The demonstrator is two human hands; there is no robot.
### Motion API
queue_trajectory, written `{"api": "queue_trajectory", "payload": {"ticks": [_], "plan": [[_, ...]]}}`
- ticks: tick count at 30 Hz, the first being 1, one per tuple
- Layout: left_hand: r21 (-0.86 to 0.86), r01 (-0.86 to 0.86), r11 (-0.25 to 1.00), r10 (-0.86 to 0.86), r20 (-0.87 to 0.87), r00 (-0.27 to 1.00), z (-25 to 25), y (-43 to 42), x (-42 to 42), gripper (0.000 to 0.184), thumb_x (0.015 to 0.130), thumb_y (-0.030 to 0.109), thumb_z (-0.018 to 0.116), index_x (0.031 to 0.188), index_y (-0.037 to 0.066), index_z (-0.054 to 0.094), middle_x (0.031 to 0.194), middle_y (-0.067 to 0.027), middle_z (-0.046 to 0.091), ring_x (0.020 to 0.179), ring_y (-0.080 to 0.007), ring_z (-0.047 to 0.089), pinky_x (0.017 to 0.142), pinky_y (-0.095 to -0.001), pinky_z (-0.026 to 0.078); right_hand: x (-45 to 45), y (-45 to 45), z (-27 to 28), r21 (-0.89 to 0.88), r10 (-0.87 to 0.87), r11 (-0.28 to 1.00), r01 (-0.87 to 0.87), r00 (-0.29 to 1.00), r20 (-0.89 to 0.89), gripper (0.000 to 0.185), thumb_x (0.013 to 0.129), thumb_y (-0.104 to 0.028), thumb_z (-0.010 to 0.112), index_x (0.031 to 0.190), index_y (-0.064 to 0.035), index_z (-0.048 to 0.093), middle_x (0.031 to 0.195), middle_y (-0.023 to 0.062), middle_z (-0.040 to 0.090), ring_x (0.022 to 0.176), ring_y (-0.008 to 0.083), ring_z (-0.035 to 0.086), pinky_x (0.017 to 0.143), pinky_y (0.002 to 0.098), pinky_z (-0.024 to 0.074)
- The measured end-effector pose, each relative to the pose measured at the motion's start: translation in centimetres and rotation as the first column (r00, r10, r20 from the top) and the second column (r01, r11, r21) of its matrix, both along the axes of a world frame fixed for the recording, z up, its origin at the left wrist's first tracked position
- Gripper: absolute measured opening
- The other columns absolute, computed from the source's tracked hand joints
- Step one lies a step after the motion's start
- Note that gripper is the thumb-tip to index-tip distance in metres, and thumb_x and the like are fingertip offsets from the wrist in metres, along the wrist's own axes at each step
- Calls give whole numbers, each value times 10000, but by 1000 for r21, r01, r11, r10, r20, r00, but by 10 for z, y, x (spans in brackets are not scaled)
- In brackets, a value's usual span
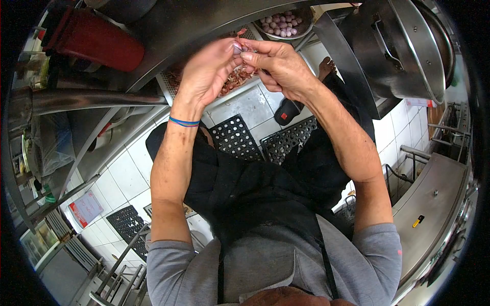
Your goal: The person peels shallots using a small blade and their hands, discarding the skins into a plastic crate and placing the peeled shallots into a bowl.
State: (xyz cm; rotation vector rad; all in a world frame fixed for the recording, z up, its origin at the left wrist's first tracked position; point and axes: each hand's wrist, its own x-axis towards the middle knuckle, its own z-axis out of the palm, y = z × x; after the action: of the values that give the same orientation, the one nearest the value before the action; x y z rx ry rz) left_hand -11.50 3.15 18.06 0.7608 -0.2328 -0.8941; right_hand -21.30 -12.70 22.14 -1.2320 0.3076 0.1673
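A small purple-red shallot (238, 48) is pinched between my two hands, with a bit of reddish skin sticking up above it. My left hand (208, 71) is partly smeared by motion, its fingers closed around the shallot's left side. From the other side, my right hand (280, 64) grips it with thumb and forefinger, the other fingers curled. Beneath both hands is a pale perforated crate (217, 108) holding loose brown-red skins (236, 80). Just beyond my right hand, a metal bowl (278, 36) contains many peeled shallots.
A steel counter edge (168, 48) crosses above my left hand, with a red container (99, 41) on it. A large lidded pot (390, 51) stands at the upper right. Black perforated mats (235, 136) lie on the white tiled floor. A steel cabinet (434, 199) is at right.
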Motion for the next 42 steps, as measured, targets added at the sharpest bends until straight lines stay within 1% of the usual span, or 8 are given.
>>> {"api": "queue_trajectory", "payload": {"ticks": [9,18,21,27,30,38,40,42], "plan": [[67,-31,997,29,19,999,0,0,-2,214,933,75,583,1115,-34,599,1056,-117,649,976,-193,619,903,-332,510,1,8,-2,-148,-107,982,114,993,53,249,941,-144,604,1151,-22,659,728,4,599,435,17,396,344,183,242],[49,-14,999,10,80,997,-3,0,1,280,930,82,584,1172,-59,575,1108,-137,635,991,-197,611,902,-332,508,0,-4,0,90,-83,992,88,995,-58,236,942,-174,608,1103,-7,646,726,5,576,415,14,365,339,203,220],[31,16,999,-18,66,998,-4,1,2,309,943,77,555,1217,-66,550,1142,-140,623,1003,-195,603,906,-332,504,2,-4,-5,96,-133,986,138,990,-53,230,942,-183,607,1091,-12,643,736,10,572,404,22,348,335,208,212],[21,65,998,-66,18,998,-3,3,5,321,967,68,494,1255,-69,521,1185,-144,600,1022,-198,596,916,-339,500,2,-10,0,42,-152,987,153,988,-31,238,942,-179,607,1113,-19,650,712,-2,569,401,24,359,340,204,226],[-3,53,999,-53,6,999,-4,3,5,320,966,66,492,1256,-70,518,1183,-144,599,1034,-202,593,918,-341,499,-1,-2,-2,-106,-87,990,88,996,21,254,945,-167,603,1145,-17,649,680,-17,570,407,15,367,341,199,235],[55,37,998,-41,80,996,1,3,3,307,973,64,474,1245,-68,528,1190,-167,600,1020,-200,594,890,-326,508,2,-4,-2,-87,-164,982,166,986,25,276,943,-164,608,1170,-9,638,657,-9,571,412,13,372,343,197,242],[126,-38,991,25,102,994,0,6,10,301,977,63,465,1241,-63,536,1197,-184,603,996,-194,598,874,-314,511,4,-3,6,-104,-219,971,217,976,-9,288,941,-169,610,1181,-11,632,663,10,575,409,20,361,341,200,234],[196,-133,972,93,204,975,2,11,14,293,978,61,463,1234,-53,550,1207,-208,605,960,-184,605,850,-289,515,7,-9,-6,-231,-158,962,147,987,-30,292,937,-167,615,1182,-9,632,656,9,573,409,23,354,341,204,228]]}}
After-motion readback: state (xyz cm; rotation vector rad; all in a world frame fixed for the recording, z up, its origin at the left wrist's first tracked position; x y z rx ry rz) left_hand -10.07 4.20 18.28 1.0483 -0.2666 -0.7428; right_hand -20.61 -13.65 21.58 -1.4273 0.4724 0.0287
